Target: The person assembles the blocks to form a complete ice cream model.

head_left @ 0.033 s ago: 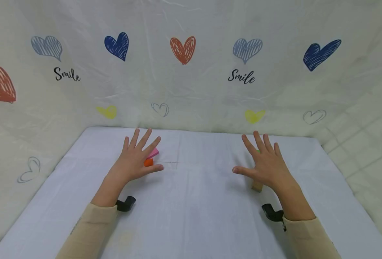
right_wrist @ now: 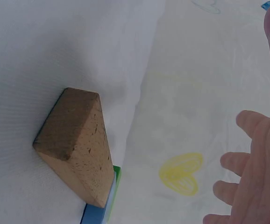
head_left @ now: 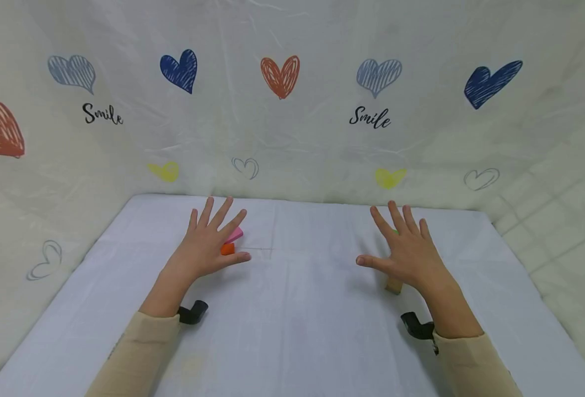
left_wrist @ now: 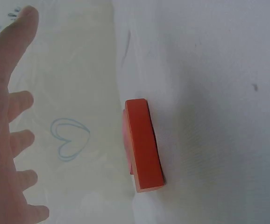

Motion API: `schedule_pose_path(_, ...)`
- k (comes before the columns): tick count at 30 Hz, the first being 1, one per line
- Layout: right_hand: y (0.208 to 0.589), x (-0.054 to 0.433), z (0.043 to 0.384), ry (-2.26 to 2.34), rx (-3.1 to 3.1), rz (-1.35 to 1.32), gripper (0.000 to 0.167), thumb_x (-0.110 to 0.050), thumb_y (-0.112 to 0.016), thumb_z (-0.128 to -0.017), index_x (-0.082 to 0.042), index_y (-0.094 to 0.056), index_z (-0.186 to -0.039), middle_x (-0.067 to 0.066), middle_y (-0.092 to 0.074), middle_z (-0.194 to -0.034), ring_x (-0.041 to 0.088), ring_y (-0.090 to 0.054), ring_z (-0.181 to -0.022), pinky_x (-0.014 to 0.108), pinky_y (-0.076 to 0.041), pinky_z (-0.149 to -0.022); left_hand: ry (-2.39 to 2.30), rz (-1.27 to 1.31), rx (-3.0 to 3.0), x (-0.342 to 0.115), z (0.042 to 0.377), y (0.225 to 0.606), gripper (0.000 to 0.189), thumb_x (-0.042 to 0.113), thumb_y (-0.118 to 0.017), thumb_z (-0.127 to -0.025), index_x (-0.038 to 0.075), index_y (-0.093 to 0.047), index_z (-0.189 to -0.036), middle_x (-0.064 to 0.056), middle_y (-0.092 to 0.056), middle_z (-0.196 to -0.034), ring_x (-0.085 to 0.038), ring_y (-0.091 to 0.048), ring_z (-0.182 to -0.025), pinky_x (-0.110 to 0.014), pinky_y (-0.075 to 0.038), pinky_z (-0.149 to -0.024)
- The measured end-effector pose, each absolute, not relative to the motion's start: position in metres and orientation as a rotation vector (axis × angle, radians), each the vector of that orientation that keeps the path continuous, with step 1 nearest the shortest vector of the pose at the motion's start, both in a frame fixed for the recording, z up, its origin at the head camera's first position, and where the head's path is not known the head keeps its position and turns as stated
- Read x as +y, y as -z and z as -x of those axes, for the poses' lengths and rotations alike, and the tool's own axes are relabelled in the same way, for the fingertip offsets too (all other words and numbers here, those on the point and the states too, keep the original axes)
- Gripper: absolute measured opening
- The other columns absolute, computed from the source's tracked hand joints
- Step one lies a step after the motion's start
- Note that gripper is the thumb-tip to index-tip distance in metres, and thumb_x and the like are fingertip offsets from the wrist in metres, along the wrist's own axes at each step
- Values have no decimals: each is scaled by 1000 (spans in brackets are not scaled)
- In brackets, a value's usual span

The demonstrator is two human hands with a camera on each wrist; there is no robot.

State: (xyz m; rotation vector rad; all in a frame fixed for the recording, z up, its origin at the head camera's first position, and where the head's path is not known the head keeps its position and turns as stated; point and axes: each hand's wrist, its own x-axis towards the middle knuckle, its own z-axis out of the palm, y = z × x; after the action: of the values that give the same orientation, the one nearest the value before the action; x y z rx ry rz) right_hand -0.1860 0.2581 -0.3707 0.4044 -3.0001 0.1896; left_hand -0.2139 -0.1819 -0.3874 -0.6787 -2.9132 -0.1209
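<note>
My left hand (head_left: 204,251) is spread over the left part of the table, holding nothing. Beneath it, an orange block (head_left: 227,249) and a pink block (head_left: 234,235) show partly past the thumb and index finger. In the left wrist view the long orange block (left_wrist: 145,144) lies in front of the pink one. My right hand (head_left: 411,253), also with fingers spread, hovers above a wooden block (head_left: 393,285) that it mostly covers. The right wrist view shows this wooden block (right_wrist: 86,144) whole, with a blue block (right_wrist: 96,213) and a green edge (right_wrist: 117,173) behind it.
A white cloth covers the table (head_left: 292,331). Behind it and at both sides hangs a pale sheet (head_left: 312,149) printed with hearts and "Smile". Black camera mounts (head_left: 193,312) sit at both wrists, beside beige sleeves (head_left: 133,353).
</note>
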Motion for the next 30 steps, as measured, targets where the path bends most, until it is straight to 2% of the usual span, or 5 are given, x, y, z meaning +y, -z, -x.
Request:
schedule_pose_path(12, 372, 261, 183, -231, -3005, -410, 112, -82, -56, -79, -27, -5, -162, 19, 0, -167, 50, -1, -150, 74, -7, -112, 149, 681, -2927, -185, 213, 389, 98, 79, -54, -82, 29, -21, -160, -5, -2, -169, -46, 1, -152, -72, -9, -114)
schedule_pose_path(21, 372, 264, 185, -284, -3004, -429, 112, -80, -60, -78, -28, -7, -162, 19, 0, -167, 49, 0, -150, 73, -8, -112, 354, 695, -2957, -197, 218, 395, 94, 71, -60, -85, 27, -22, -160, -9, -12, -168, -47, -9, -151, -69, -18, -114)
schedule_pose_path(26, 369, 270, 182, -308, -3022, -435, 114, -79, -62, -77, -25, -7, -162, 22, -3, -166, 53, -4, -148, 73, -12, -111, 522, 658, -3013, -206, 221, 395, 91, 65, -64, -87, 30, -22, -160, -6, -15, -167, -41, -15, -151, -63, -26, -115)
schedule_pose_path(30, 370, 279, 176, -370, -3046, -470, 114, -75, -66, -77, -22, -12, -162, 25, -6, -165, 55, -6, -147, 72, -13, -112, 625, 616, -3088, -215, 218, 395, 88, 60, -66, -87, 30, -26, -159, -5, -23, -165, -36, -23, -149, -64, -33, -110)
